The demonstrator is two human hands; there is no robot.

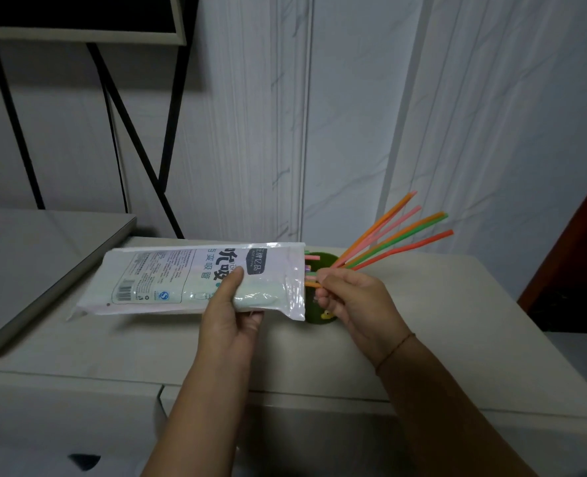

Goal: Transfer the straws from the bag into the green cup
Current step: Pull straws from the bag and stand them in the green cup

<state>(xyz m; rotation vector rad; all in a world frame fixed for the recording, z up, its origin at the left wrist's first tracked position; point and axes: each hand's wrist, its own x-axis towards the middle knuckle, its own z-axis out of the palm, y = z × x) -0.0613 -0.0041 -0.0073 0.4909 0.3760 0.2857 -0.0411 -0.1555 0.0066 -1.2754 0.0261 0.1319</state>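
My left hand (231, 306) holds a white printed plastic straw bag (168, 278) sideways above the tabletop, its open end pointing right. Short straw ends (312, 258) stick out of that opening. My right hand (350, 299) pinches one or more of these straw ends at the bag's mouth. Right behind the hands stands the green cup (321, 259), mostly hidden by the bag and my right hand. Several orange, pink, green and red straws (397, 235) stand in the cup and fan out to the upper right.
The hands work over a pale cabinet top (440, 321) against a white marbled wall. A grey raised surface (37, 256) lies to the left. A black metal stand (137, 139) rises at the back left. A dark red-brown edge (574, 256) is at the right.
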